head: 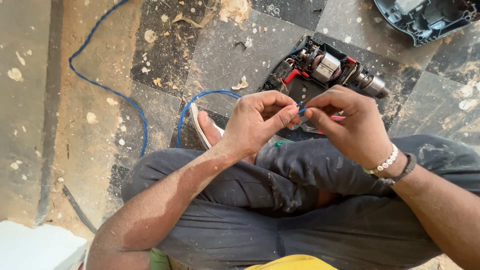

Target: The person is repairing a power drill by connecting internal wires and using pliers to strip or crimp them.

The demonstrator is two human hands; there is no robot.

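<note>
1. Dusty grey and black floor tiles (225,55), flecked with sawdust and wood chips, fill the view, with a person sitting cross-legged on them in dark trousers (300,210).
2. Both hands meet above the knees, fingertips nearly touching, around the end of a blue cable (107,90).
3. The left hand (257,122) pinches the cable end between thumb and forefinger, the other fingers curled in.
4. The right hand (347,122) pinches the same short blue tip from the other side, also between thumb and forefinger; a white bead bracelet (382,162) and a dark band sit on its wrist.
5. Only a small piece of blue shows between the two pinches, lying roughly left to right and rising slightly toward the right.
6. From the left hand the cable arcs left and down to the floor by a sandalled foot (207,130), and a long run snakes away toward the top left of the view.
7. An opened power drill (325,70) lies just beyond the hands, its motor and gears exposed, long axis running left to right with the metal chuck pointing right.
8. Its separated dark shell half (425,20) lies well apart at the top right.
9. A white block (35,247) sits at the bottom left corner.
</note>
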